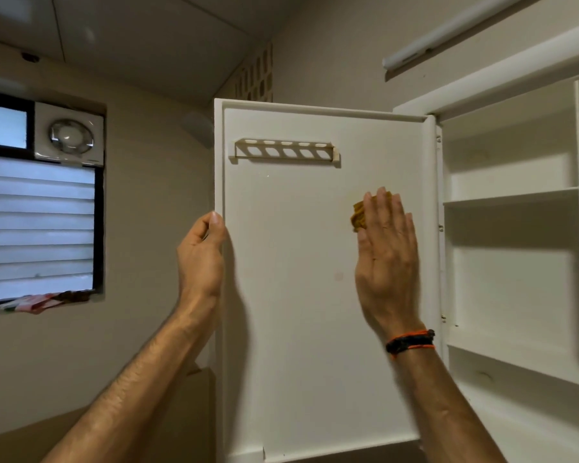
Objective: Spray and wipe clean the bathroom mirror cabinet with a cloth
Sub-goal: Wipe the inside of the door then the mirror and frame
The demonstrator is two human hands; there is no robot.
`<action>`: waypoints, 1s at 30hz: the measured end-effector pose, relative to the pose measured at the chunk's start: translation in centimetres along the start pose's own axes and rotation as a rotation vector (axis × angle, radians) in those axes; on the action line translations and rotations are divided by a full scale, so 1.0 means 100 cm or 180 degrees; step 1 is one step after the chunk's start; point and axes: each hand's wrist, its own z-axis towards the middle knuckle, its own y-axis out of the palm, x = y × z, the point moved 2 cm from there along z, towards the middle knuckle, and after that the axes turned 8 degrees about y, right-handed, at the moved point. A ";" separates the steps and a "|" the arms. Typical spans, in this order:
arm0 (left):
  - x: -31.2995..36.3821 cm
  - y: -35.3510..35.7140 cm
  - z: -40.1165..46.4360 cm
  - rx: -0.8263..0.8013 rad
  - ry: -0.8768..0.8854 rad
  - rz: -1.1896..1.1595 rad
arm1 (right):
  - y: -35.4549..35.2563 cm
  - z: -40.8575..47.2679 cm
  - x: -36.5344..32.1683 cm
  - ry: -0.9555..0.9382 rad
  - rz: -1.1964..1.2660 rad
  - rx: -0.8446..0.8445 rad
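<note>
White cabinet door (298,295) stands open; right hand (386,259) presses cloth (359,215).

Walls (154,202) were a plain beige, and the ceiling (147,35) was panelled in the same dull tone. On the left wall sat a black-framed window (37,228) with frosted louvre slats, daylight coming through them. A white exhaust fan (69,133) was fitted in its upper corner, and some crumpled colourful fabric (30,302) lay on the sill. A patterned vent grille (254,78) sat high in the corner, and a tube light fixture (448,35) ran along the right wall.
</note>
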 end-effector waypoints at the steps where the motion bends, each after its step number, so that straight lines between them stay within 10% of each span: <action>1: 0.001 0.000 0.000 0.0003 0.0003 -0.0016 | -0.002 0.002 0.005 0.0075 0.0027 0.0019; 14: 0.037 0.022 0.047 -0.0238 0.0078 0.0002 | -0.002 0.054 -0.005 0.0463 -0.0020 0.0199; 30: 0.043 0.021 0.041 -0.0466 -0.0247 -0.0704 | 0.054 0.018 -0.155 -0.0792 0.0276 -0.0401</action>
